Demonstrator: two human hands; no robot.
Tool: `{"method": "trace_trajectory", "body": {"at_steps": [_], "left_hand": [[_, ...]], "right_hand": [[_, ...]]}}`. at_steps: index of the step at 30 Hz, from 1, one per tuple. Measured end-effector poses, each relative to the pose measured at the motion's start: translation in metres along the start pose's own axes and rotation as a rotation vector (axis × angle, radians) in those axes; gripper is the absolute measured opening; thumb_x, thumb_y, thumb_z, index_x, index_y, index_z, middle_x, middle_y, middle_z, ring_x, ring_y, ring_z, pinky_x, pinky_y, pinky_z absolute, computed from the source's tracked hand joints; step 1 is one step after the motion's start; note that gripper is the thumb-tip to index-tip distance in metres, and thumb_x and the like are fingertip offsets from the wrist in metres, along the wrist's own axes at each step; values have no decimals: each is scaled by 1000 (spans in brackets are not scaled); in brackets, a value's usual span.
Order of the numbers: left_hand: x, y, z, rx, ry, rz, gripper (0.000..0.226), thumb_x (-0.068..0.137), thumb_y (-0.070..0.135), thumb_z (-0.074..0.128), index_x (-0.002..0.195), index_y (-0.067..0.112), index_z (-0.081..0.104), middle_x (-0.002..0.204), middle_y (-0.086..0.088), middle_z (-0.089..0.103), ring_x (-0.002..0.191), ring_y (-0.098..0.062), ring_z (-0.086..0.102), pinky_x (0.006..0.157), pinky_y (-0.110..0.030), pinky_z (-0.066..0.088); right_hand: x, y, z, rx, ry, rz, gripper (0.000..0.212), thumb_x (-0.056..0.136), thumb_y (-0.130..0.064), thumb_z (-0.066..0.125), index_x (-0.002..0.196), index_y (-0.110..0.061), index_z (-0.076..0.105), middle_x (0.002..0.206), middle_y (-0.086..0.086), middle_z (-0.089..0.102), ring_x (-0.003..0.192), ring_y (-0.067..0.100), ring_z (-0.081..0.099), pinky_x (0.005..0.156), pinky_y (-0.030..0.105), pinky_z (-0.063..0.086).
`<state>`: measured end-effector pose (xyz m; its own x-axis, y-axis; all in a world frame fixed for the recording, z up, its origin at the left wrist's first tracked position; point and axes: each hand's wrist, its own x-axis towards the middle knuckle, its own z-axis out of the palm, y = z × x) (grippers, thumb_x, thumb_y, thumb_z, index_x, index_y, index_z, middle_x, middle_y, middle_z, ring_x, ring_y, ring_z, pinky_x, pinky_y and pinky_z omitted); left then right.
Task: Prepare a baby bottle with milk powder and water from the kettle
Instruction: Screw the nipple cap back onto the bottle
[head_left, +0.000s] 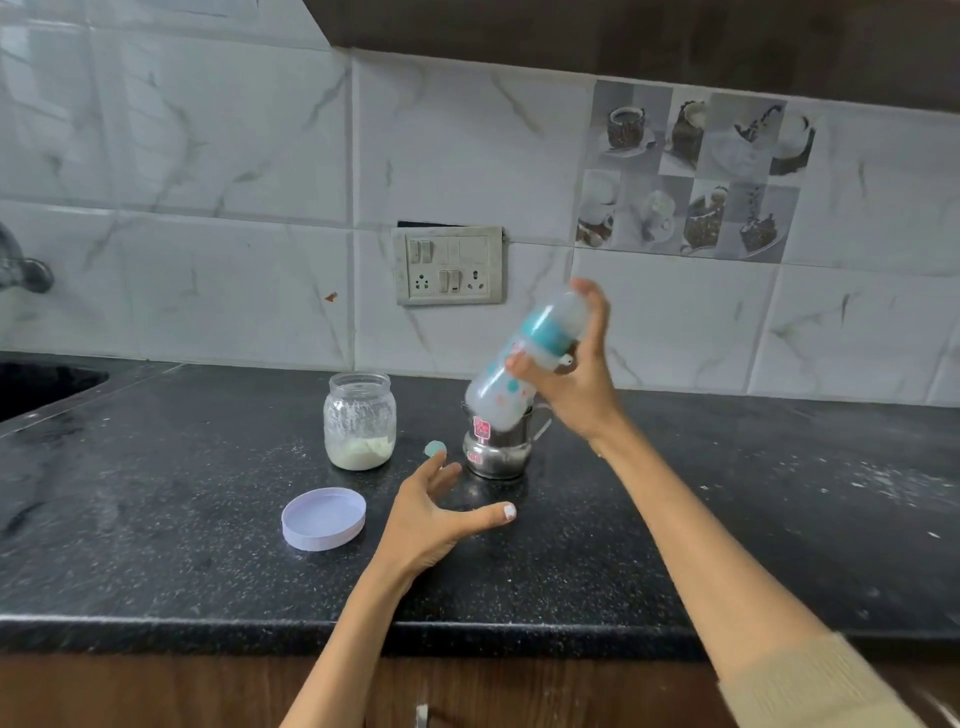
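My right hand (582, 374) grips a capped baby bottle (511, 371) with a teal collar, tilted in the air with its cap end up and to the right; it is motion-blurred. Directly behind and below the bottle stands a small steel kettle (496, 452) on the black counter. My left hand (436, 512) hovers open over the counter in front of the kettle, holding nothing. An open glass jar (359, 428) with a little white milk powder at the bottom stands left of the kettle. Its lilac lid (323, 518) lies upside down nearer to me.
A small teal scoop or disc (434, 448) lies between jar and kettle. A sink (41, 384) is at the far left with a tap above. A switchboard (449, 265) is on the tiled wall. White powder is scattered on the counter's right side (857, 483).
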<state>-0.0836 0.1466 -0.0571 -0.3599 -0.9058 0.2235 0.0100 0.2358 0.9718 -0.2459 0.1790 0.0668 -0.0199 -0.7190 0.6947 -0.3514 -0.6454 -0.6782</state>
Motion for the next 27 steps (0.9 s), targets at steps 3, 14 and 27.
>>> {"method": "trace_trajectory", "body": {"at_steps": [3, 14, 27], "left_hand": [[-1, -1, 0, 17, 7, 18, 137, 30, 51, 93, 146, 12, 33, 137, -1, 55, 122, -4, 53, 107, -29, 38], [1, -3, 2, 31, -1, 13, 136, 28, 51, 92, 144, 10, 35, 136, 0, 55, 123, -4, 52, 103, -24, 38], [2, -3, -1, 20, -20, 98, 98, 43, 45, 90, 130, 19, 54, 119, 5, 67, 110, -5, 62, 100, -31, 48]], "right_hand": [[-10, 8, 11, -172, -286, 23, 85, 69, -4, 80, 119, -52, 30, 118, -14, 42, 104, 20, 56, 81, 33, 57], [-11, 6, 13, -160, -183, 35, 82, 70, -3, 79, 119, -48, 31, 113, -18, 43, 95, 8, 55, 76, 22, 55], [-35, 24, 19, -200, -257, 130, 78, 70, -14, 81, 121, -46, 32, 121, -7, 46, 101, 7, 56, 77, 21, 55]]}}
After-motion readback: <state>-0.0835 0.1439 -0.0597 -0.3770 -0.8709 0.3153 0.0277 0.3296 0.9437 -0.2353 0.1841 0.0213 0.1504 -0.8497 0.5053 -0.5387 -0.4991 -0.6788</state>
